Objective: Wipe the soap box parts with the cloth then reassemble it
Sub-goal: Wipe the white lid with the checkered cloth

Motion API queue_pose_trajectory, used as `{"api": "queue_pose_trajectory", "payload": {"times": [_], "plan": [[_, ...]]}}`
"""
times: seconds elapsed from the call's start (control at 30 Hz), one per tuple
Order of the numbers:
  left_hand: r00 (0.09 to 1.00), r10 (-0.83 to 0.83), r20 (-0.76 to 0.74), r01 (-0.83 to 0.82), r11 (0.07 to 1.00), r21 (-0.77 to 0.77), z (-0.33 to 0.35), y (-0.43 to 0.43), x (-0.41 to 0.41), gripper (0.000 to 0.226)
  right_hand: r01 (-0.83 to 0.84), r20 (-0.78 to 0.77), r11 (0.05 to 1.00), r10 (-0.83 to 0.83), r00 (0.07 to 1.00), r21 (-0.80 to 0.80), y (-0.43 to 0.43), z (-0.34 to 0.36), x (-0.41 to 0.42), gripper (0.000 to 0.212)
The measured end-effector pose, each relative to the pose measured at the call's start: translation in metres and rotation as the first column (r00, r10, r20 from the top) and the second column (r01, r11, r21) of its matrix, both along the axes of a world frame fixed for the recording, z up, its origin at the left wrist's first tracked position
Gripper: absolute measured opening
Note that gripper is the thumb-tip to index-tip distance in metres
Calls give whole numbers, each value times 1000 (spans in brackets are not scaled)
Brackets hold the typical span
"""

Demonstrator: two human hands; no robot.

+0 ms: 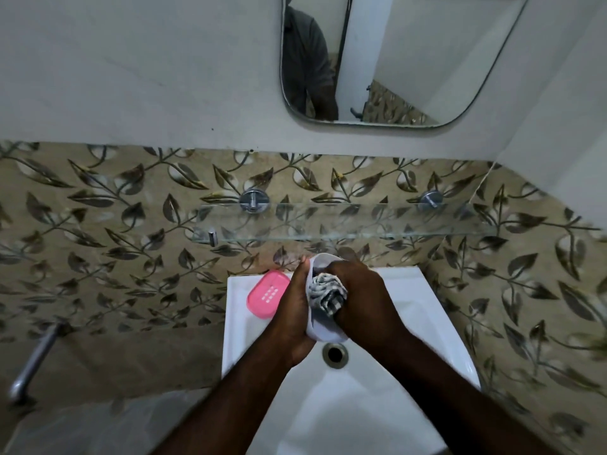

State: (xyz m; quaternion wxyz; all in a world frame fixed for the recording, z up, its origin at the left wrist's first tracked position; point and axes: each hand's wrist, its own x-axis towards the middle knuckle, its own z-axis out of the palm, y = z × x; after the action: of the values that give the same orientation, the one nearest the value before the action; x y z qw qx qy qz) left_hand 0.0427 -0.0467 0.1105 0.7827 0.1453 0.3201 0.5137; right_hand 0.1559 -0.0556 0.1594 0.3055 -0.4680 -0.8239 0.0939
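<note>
Head view: white soap box shell (323, 334) held over the sink (427, 323), left hand (295, 310) gripping its side to steady it; right hand (361, 300) clenches cloth (326, 295) inside. Pink tray (266, 294) parked on sink rim, awaiting reassembly.

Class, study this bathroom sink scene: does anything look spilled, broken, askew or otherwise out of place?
Nothing stands out. The pink slotted soap box tray lies on the white ceramic sink rim, apart from its box only because cleaning is under way. The left hand holds the white plastic soap box shell; the right hand presses the checked grey cloth inside.
</note>
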Motion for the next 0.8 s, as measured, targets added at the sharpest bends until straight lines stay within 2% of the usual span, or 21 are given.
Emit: {"api": "queue_pose_trajectory", "payload": {"times": [0.07,0.13,0.17,0.23,0.3,0.37,0.43,0.5,0.57,0.63,0.67,0.73,0.8], "plan": [[997,72,-32,-72,997,2,0,-5,-6,51,-81,-24,987,78,997,-141,-12,-8,4,15],[992,124,-15,-124,992,-10,2,-5,-10,49,-147,-22,972,146,989,-185,-24,-11,3,11],[991,132,-19,-133,991,-12,6,-4,-10,48,-165,-13,978,165,986,-124,-26,-11,1,9],[994,102,-29,-103,995,-13,15,-2,-10,54,-179,-25,978,183,983,105,-21,-9,-3,14],[999,40,-25,-40,999,1,19,0,-8,55,-160,-66,934,190,980,319,-6,-5,-5,14],[999,-25,-21,27,998,63,19,-2,-2,45,-101,-56,900,137,989,425,8,-2,1,5],[999,-33,-25,34,998,43,14,-2,0,35,-46,14,899,45,999,435,14,-4,6,9],[1000,-6,-5,6,999,54,14,-3,2,39,1,83,924,-36,996,383,12,-7,8,12],[999,-3,-41,4,1000,19,6,3,11,57,104,89,962,-130,987,250,7,-7,8,19],[999,25,24,-25,1000,5,1,2,15,73,179,58,981,-184,981,80,0,-6,7,19],[997,80,13,-80,997,13,-2,3,14,73,192,41,981,-192,981,-10,-5,-6,6,17],[976,173,-135,-161,982,98,-2,2,7,62,213,31,957,-211,977,-198,-14,-11,2,22],[966,176,-189,-153,979,132,-3,2,1,54,205,-54,903,-243,969,-378,-23,-13,-2,29]]}}
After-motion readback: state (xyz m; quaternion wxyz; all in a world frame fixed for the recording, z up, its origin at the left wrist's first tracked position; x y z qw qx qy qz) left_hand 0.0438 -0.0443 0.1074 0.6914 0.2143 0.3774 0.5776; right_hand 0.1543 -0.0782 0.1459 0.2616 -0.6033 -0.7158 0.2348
